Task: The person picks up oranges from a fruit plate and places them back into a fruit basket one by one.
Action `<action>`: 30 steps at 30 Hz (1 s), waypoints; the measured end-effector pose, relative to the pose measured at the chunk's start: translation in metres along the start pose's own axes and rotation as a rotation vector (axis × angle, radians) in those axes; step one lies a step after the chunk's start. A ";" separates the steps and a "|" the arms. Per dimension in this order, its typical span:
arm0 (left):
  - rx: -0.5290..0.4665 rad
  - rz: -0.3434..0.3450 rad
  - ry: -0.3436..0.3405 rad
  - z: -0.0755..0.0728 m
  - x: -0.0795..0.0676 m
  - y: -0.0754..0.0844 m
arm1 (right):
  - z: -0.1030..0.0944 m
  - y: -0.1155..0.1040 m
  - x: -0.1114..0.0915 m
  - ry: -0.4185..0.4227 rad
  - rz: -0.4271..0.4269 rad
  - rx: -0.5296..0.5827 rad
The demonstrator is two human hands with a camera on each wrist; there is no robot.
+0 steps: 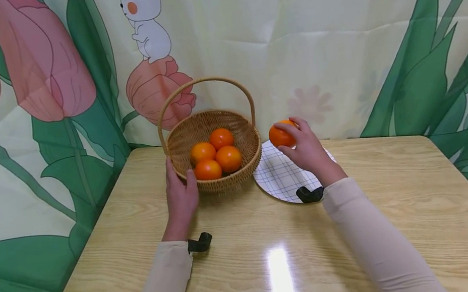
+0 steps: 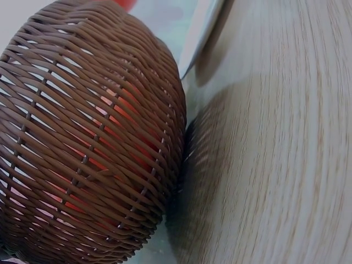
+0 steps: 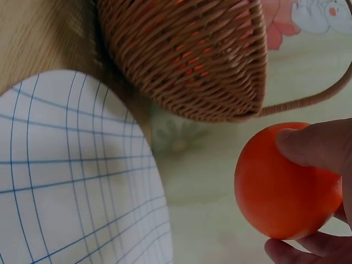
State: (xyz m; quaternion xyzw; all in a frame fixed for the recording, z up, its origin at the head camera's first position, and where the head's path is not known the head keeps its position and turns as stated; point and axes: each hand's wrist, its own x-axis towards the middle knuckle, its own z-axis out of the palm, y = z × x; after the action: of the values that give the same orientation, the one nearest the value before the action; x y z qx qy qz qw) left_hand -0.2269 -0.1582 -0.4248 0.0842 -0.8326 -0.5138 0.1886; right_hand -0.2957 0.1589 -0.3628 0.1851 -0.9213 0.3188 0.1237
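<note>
My right hand point(image 1: 305, 147) holds a smooth, round orange point(image 1: 282, 134) above the plate point(image 1: 276, 180), which is white with blue grid lines. In the right wrist view, the thumb point(image 3: 313, 146) lies on one side of the orange point(image 3: 280, 187) and fingers show on the other. At the left side of the wicker basket point(image 1: 221, 183) my left hand point(image 1: 180, 190) holds its wall, thumb in front and fingers along the side. Several oranges point(image 1: 229, 158) are inside the basket. The left wrist view shows the woven wall point(image 2: 88, 137) with orange-red showing through; the left fingers are hidden there.
The basket's tall arched handle point(image 1: 205, 80) rises above the rim. Behind the wooden table point(image 1: 242, 257) hangs a curtain point(image 1: 314, 41) printed with tulips and a white rabbit. The plate stands close to the right of the basket. Each wrist carries a small black device point(image 1: 201, 243).
</note>
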 end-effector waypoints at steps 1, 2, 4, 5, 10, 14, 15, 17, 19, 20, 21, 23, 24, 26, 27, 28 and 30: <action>-0.004 -0.001 0.002 0.000 0.000 0.000 | 0.000 -0.002 0.000 0.004 -0.010 0.001; -0.005 0.000 0.005 0.000 0.000 0.000 | -0.001 -0.005 0.000 0.006 -0.018 0.002; -0.007 -0.003 0.008 0.000 0.000 0.001 | -0.001 -0.010 -0.001 0.012 -0.034 0.007; -0.004 -0.006 0.008 0.000 0.000 0.001 | -0.002 -0.012 -0.001 0.015 -0.040 0.010; 0.000 -0.014 0.005 0.001 0.000 0.000 | -0.003 -0.026 -0.002 0.021 -0.072 0.004; -0.007 -0.010 0.002 0.001 -0.001 0.000 | -0.003 -0.038 -0.002 0.026 -0.105 0.001; -0.008 -0.010 0.000 0.001 -0.001 0.000 | -0.003 -0.040 -0.003 0.027 -0.115 0.003; -0.014 -0.012 -0.004 0.000 -0.002 0.001 | -0.002 -0.046 -0.002 0.024 -0.136 0.008; -0.016 -0.014 -0.006 0.000 -0.002 0.002 | 0.000 -0.050 -0.001 0.021 -0.154 0.011; -0.021 -0.013 -0.007 0.000 -0.002 0.002 | 0.001 -0.052 -0.001 0.019 -0.160 0.012; -0.024 -0.014 -0.009 0.000 -0.002 0.002 | 0.002 -0.054 -0.001 0.018 -0.166 0.016; -0.023 -0.014 -0.010 -0.001 -0.002 0.003 | 0.004 -0.058 0.000 0.015 -0.175 0.021; -0.026 -0.013 -0.011 -0.001 -0.002 0.003 | 0.006 -0.060 0.001 0.015 -0.180 0.024; -0.026 -0.012 -0.014 -0.001 -0.002 0.003 | 0.008 -0.064 0.001 0.010 -0.190 0.031; -0.023 -0.013 -0.016 -0.001 -0.002 0.003 | 0.010 -0.066 0.001 0.006 -0.193 0.035; -0.023 -0.015 -0.017 -0.002 -0.002 0.003 | 0.011 -0.067 0.002 0.001 -0.196 0.037; -0.024 -0.020 -0.019 -0.002 -0.002 0.003 | 0.015 -0.071 0.002 -0.013 -0.198 0.048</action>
State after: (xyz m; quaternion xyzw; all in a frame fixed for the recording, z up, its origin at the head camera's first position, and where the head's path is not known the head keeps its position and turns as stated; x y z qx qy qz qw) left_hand -0.2236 -0.1577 -0.4213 0.0851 -0.8273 -0.5265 0.1767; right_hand -0.2693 0.0975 -0.3349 0.2803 -0.8914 0.3257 0.1442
